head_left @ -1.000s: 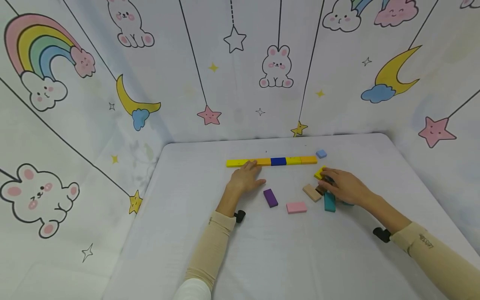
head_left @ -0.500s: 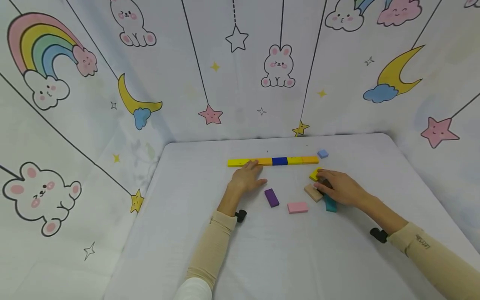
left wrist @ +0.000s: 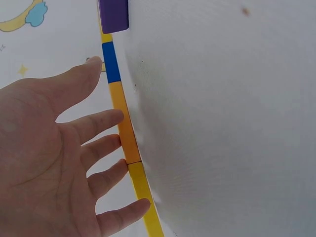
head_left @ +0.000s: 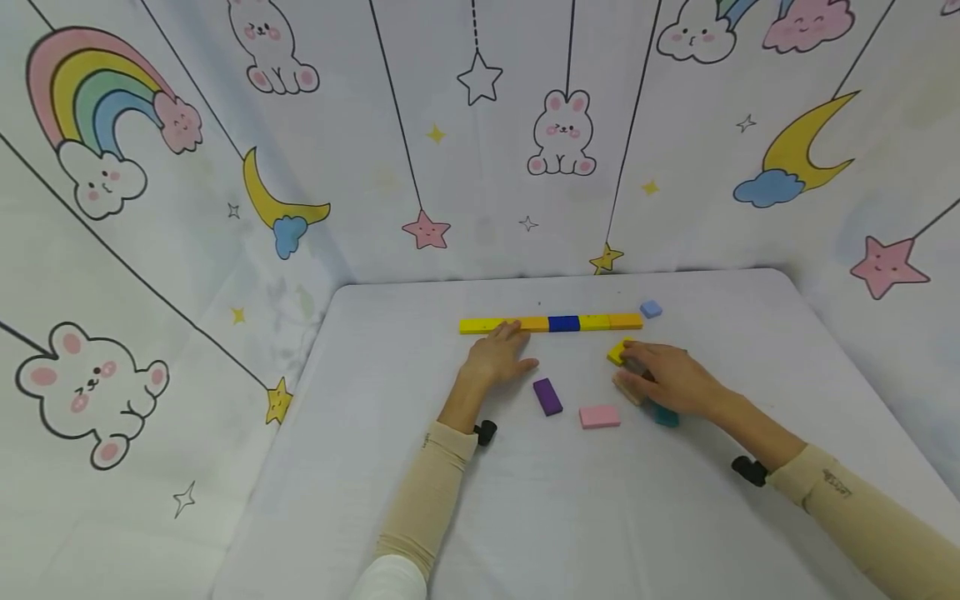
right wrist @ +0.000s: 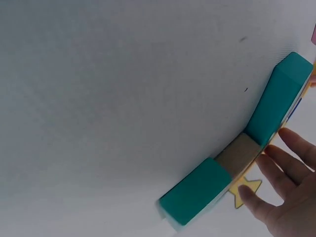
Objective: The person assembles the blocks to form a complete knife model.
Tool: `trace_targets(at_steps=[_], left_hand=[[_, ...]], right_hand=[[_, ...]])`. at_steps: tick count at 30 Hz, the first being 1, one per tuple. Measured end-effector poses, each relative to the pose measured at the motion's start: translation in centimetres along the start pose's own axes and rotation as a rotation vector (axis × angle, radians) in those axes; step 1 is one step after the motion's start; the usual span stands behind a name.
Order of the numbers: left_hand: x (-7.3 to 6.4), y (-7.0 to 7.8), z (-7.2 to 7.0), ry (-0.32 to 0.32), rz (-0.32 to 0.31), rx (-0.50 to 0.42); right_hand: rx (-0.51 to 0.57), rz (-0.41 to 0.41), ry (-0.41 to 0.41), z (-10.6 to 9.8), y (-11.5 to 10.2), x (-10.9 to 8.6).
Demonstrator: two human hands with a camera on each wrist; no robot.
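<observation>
In the head view my left hand point(head_left: 495, 358) rests with fairly straight, spread fingers against the near side of a row of blocks. A yellow block point(head_left: 477, 326), an orange block point(head_left: 536, 324) and a dark blue block point(head_left: 564, 323) lie end to end there, then more yellow and orange. My right hand point(head_left: 686, 379) reaches over a loose cluster, its fingertips touching a small yellow block point(head_left: 617, 353). Its thumb lies over a wooden block point(head_left: 626, 390). Beneath the palm a teal block point(head_left: 666, 416) is partly covered. The right wrist view shows another teal block point(right wrist: 195, 192) and a brown block point(right wrist: 238, 154).
A purple block point(head_left: 547, 397) and a pink block point(head_left: 599, 417) lie between the hands on the white table point(head_left: 555, 517). Past the row's right end sits a light blue block point(head_left: 651, 309). A patterned cloth point(head_left: 495, 183) hangs behind the table.
My right hand has moved left, and the small yellow block has slid left with it. The wooden and teal blocks are now more covered. My left hand has stayed at the row.
</observation>
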State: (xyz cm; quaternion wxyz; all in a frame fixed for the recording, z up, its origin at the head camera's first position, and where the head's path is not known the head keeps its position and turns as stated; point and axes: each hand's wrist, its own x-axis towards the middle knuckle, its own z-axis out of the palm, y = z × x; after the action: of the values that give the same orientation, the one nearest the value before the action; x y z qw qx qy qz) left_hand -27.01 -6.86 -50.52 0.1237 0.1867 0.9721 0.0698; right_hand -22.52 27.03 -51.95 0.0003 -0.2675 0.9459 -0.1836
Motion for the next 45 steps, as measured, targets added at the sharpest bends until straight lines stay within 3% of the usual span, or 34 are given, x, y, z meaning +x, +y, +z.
trace_targets(at_steps=[9, 18, 26, 36, 45], left_hand=[[0.0, -0.1, -0.1, 0.009, 0.002, -0.002], [0.0, -0.1, 0.2, 0.007, 0.001, 0.009], [0.0, 0.1, 0.0, -0.004, -0.01, 0.007], [0.0, 0.1, 0.0, -0.025, -0.031, 0.014], [-0.2, 0.0, -0.1, 0.004, -0.013, 0.012]], right_hand=[[-0.052, -0.075, 0.015, 0.5, -1.1, 0.9], [-0.075, -0.072, -0.02, 1.2, -1.7, 1.7], [-0.057, -0.015, -0.061, 1.2, -2.2, 2.3], [-0.064, -0.057, -0.068, 1.6, -3.1, 3.0], [-0.078, -0.065, -0.076, 1.9, -3.7, 3.9]])
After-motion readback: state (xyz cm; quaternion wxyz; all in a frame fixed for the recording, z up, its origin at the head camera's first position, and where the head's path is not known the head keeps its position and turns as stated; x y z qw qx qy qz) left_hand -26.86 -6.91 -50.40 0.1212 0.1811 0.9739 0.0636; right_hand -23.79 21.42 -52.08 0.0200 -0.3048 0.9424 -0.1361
